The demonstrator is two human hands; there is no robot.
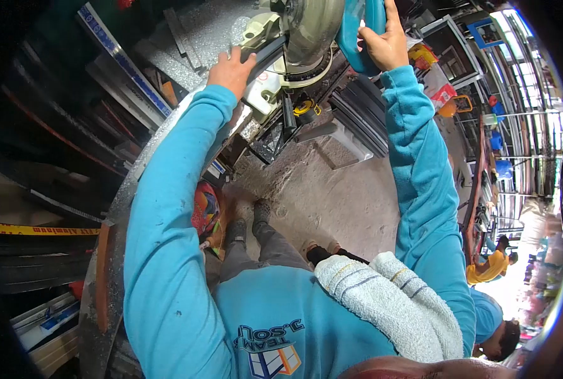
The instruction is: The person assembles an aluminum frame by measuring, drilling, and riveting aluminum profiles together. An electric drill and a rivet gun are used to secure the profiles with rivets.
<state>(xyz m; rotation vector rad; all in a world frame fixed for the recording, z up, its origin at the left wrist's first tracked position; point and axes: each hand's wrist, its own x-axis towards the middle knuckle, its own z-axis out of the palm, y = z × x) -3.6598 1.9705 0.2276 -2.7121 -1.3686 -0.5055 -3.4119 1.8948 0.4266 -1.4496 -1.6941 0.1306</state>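
Note:
My right hand (387,43) is wrapped round the teal handle (352,44) of a miter saw, its thumb near the handle's opening. A smoky round blade guard (313,28) covers the blade beside the handle. My left hand (231,72) grips a dark metal profile (267,55) that lies on the saw's pale base (266,91), its end close to the guard. The blade and the profile's far end are hidden.
A yellow-black tape measure (305,110) sits below the saw. Dark profiles (360,110) are stacked to its right, and long metal strips (127,60) lie at the left. A towel (389,303) hangs over my shoulder. A person in yellow (488,268) is at the right.

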